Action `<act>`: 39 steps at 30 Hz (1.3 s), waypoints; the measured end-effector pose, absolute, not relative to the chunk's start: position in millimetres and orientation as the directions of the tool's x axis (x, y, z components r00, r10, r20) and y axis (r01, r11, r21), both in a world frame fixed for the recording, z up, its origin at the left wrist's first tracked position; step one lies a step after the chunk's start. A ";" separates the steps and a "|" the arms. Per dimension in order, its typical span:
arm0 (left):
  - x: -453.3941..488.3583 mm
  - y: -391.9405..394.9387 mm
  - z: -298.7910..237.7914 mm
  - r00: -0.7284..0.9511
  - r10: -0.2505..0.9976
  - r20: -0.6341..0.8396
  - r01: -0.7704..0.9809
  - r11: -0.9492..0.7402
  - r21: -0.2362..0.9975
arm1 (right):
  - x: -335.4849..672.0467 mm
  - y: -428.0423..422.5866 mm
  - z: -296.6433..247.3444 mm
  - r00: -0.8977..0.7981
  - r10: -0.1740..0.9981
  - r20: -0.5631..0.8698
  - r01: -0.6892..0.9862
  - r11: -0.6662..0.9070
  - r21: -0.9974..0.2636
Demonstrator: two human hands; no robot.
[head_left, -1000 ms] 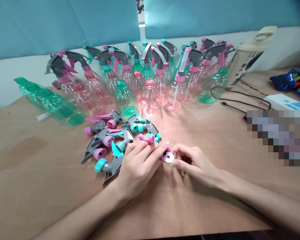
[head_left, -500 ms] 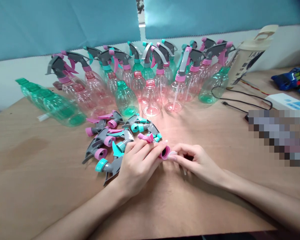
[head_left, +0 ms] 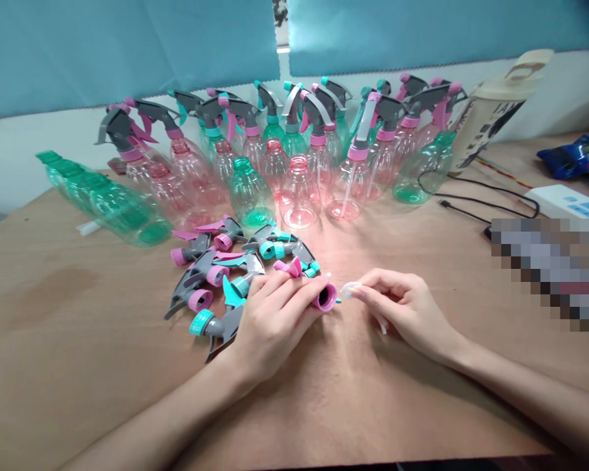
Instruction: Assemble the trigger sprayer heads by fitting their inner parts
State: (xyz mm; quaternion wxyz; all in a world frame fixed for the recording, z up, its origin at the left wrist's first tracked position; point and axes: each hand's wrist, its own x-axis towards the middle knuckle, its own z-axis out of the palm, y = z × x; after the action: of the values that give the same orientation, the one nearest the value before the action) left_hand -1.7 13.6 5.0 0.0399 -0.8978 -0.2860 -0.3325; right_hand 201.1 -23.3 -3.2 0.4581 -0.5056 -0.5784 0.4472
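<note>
My left hand is closed around a trigger spray head with a pink collar, whose threaded opening faces right. The pink trigger sticks out above my fingers; the rest of the head is mostly hidden. Just right of the collar and apart from it, my right hand pinches a small white disc between thumb and fingertips. Below these fingers the end of a thin whitish tube shows; I cannot tell if it joins the disc. Several loose spray heads, pink and turquoise, lie beside my left hand.
Clear pink bottles and green bottles stand behind, several topped with spray heads. More green bottles lean or lie at the left. To the right are a cream tumbler, a black cable, a white box and a blue packet.
My right hand has moved right, drawing the white disc away from the pink collar. The tube end below it shows more clearly. My left hand keeps its hold on the spray head.
</note>
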 end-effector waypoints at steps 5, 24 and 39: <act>0.3 11.4 3.8 0.632 0.475 0.612 0.513 -0.849 0.130 | 196.5 -28.5 -1.8 -0.109 0.988 0.105 0.148 0.120 -0.982; 3.2 5.5 2.8 0.633 0.466 0.618 0.448 -0.872 0.197 | 200.8 -23.2 -13.9 -0.057 0.987 0.153 0.062 0.156 -0.986; 2.4 9.2 3.0 0.643 0.452 0.619 0.467 -0.871 0.151 | 197.9 -29.4 -19.4 -0.270 0.802 0.533 0.340 0.597 -0.726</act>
State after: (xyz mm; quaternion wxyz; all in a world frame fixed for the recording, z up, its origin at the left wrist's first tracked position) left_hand 2.4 9.2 3.0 0.0113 -0.9062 -0.2534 -0.3384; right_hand 197.9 -29.4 -19.4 0.4724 -0.3766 -0.7585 0.2443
